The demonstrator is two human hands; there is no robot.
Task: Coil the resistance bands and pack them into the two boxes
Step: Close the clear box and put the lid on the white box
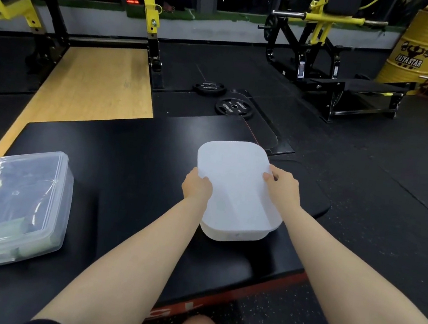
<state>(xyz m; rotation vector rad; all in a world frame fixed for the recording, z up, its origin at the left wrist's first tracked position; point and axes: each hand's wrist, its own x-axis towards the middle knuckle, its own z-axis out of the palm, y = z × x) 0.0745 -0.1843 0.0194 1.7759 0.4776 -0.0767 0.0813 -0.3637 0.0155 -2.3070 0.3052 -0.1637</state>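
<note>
A white box (233, 235) stands on the black padded platform (132, 151) in front of me, with its white lid (233, 175) over it, tilted up at the far end. My left hand (197, 185) grips the lid's left edge. My right hand (283, 186) grips its right edge. What lies inside the white box is hidden. At the left, a clear plastic box (15, 206) sits closed under its clear lid, with dark and green band coils dimly visible inside.
Two black weight plates (233, 107) lie on the floor beyond the platform. A wooden lifting deck (92, 83) and yellow-black rack posts (152, 15) stand at the back left. A bench machine (340, 86) and a yellow drum (424, 45) are at the back right.
</note>
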